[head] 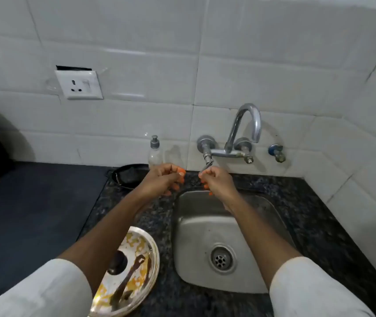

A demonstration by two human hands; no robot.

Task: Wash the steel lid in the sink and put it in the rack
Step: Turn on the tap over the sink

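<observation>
The steel lid (136, 245) lies on the dark granite counter left of the sink, smeared with yellow food, with a black knob and a dark utensil resting on it. The steel sink (196, 259) is dry, its drain at the middle. My right hand (216, 178) is closed on the left tap handle (206, 164) at the wall. My left hand (164, 178) hovers beside it over the counter's back edge, fingers curled and holding nothing. No water runs from the curved spout (251, 120). No rack is in sight.
A clear soap pump bottle (155, 152) stands by the wall left of the tap. A black pan (128, 175) sits behind my left hand. A blue-capped valve (277, 153) juts from the wall at right. A wall socket (79, 84) is upper left.
</observation>
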